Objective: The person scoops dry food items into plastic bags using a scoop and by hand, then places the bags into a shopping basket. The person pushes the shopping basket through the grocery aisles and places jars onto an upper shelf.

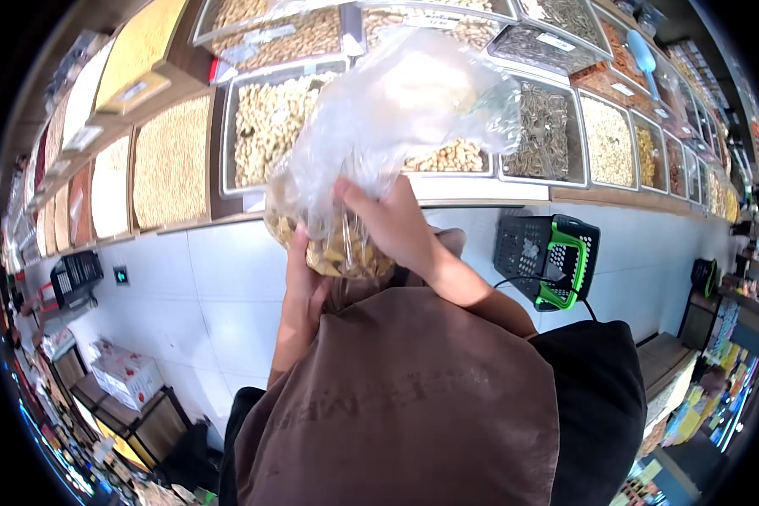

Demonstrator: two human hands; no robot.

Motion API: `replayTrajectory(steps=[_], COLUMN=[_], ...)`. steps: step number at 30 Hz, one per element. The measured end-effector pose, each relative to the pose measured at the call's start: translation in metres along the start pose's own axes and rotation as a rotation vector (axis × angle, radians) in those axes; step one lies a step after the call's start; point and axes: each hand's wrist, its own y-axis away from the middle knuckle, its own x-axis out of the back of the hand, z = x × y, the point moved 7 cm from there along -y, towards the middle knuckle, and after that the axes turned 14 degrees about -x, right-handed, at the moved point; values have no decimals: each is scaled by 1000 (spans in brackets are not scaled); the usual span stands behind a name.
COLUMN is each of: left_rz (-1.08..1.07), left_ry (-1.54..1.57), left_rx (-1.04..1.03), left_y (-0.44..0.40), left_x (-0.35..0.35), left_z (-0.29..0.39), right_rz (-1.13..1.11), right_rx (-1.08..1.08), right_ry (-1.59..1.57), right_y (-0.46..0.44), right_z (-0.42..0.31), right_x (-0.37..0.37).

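Observation:
A clear plastic bag (346, 253) of yellow-brown dried pieces hangs in front of my chest, its loose upper part (396, 93) puffed out over the bins. My right hand (388, 223) is closed around the gathered plastic just above the contents. Against the bag's lower left side lies my left hand (302, 274), thumb up along the plastic and the other fingers partly hidden behind it. Beyond the bag, a bin of shelled-looking pale peanuts (270, 126) and a bin of dark striped seeds (544, 131) show.
Wooden bins of grain (170, 164) line the left of the counter. A blue scoop (643, 63) rests at the right among more bins. On the floor stands a black and green shopping basket (552, 261). White boxes (126, 379) sit on a stand behind me to the left.

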Motion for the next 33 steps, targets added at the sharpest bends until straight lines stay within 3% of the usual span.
replayTrajectory(steps=[3,6,7,9,10,12,15,16,18,20,21,22,24,26,27,28,30,31,33], left_rz=[2,-116,-146,-308,-441,-636,-679,-1067,-1481,-1652,-1714,-1657,-1627,-1389,-1423,-1593,-1816,-2056,-2182], left_ry=[-48,48,42,-451,-643,-604,-287,-544,-818,-844,-848,-821,-803,-629,-643,-562,-696,-783,-810], left_rx=[73,-130,-108,-455,-471,-316,372,162,-26,-267,-350,-169,22,265,279,139,493,143,-54], left_y=[-20,-51,-61,-77,-87,-92,-131,-117,-90,-70,-59,-49,-22,0,18,46,97,121,160], left_x=[19,14,6,-16,-13,-47,-52,-94,-127,-155,-169,-181,-192,-195,-200,-214,-207,-218,-217], left_z=[-10,3,6,37,37,30,-30,-14,-15,-22,-27,-38,-65,-91,-104,-109,-137,-153,-182], right_rz=[68,191,227,319,267,290,284,308,397,610,721,741,921,947,945,989,1062,1071,1111], right_rx=[-31,-123,-117,118,60,-100,-445,-465,-387,-355,-409,-406,-115,-14,82,26,29,117,307], right_ry=[-13,319,312,517,717,713,591,761,1045,728,274,248,-161,-262,-330,-247,-138,33,371], right_y=[-6,-7,-8,-2,1,31,69,87,114,123,137,148,185,214,232,251,289,307,343], right_z=[8,11,24,38,43,14,53,70,75,44,36,30,20,21,20,24,27,33,48], right_x=[7,19,26,34,34,34,58,63,68,87,95,95,106,112,117,125,135,145,160])
